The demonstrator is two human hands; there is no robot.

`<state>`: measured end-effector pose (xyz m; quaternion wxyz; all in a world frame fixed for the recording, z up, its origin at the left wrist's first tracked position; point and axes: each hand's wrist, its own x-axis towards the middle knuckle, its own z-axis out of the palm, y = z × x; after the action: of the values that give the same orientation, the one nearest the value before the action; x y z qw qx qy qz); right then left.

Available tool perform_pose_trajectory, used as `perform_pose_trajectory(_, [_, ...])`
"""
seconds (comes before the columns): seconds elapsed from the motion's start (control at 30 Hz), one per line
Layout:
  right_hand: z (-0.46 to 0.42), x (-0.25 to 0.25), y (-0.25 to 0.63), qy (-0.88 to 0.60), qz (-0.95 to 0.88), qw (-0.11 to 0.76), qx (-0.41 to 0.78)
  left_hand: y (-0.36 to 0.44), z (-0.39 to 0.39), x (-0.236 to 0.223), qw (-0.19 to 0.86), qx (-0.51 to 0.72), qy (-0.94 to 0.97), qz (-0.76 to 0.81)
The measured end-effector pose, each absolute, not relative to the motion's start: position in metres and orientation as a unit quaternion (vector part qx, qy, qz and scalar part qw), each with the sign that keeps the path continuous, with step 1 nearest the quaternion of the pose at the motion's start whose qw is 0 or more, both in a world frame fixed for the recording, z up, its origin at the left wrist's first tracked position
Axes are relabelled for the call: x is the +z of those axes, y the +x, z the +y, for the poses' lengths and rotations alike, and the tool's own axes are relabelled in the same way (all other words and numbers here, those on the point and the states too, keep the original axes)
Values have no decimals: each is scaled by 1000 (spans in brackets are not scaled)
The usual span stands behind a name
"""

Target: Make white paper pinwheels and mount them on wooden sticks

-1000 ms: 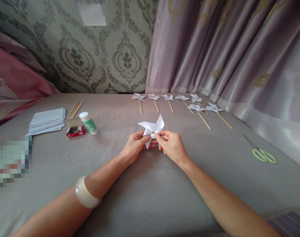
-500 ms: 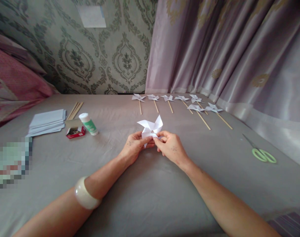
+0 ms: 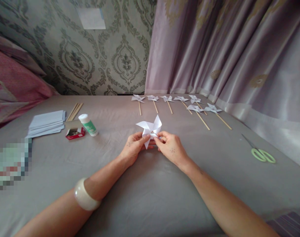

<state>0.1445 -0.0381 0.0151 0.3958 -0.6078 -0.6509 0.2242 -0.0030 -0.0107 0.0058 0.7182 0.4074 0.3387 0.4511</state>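
Note:
A white paper pinwheel (image 3: 150, 127) is held upright between both hands, above the middle of the grey-covered surface. My left hand (image 3: 133, 146) grips its lower left side, thumb in front and fingers behind. On the lower right, my right hand (image 3: 171, 144) pinches the paper close to the centre. A small pin-like metal piece shows at the pinwheel's middle. No stick is visible on this pinwheel; what lies behind it is hidden by paper and fingers.
Several finished pinwheels on sticks (image 3: 196, 108) lie at the back right. Green-handled scissors (image 3: 262, 155) rest at the right. To the left are stacked paper (image 3: 47, 122), wooden sticks (image 3: 74, 112), a small red box (image 3: 75, 133) of metal pieces and a white-green glue bottle (image 3: 88, 125).
Both hands stay on the pinwheel, which has tilted slightly and shifted a little left. My right fingers have slid a little lower on the paper. Nothing else has moved.

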Motion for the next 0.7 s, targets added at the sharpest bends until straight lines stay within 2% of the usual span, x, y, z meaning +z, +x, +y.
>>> perform_pose_trajectory(0.13, [-40,28,149,-587,-611,489,205,-6,-7,11,704,493,375,348])
perform_pose_trajectory(0.27, [-36,32,151,-566,-539,572,249,-8,-2,18,733,512,296,338])
perform_pose_trajectory(0.5, [-36,20,138,-507,-591,545,310,-7,-6,22,762,518,267,284])
perform_pose_trajectory(0.7, [-43,24,131,-483,-591,533,365,4,-18,16,748,507,302,303])
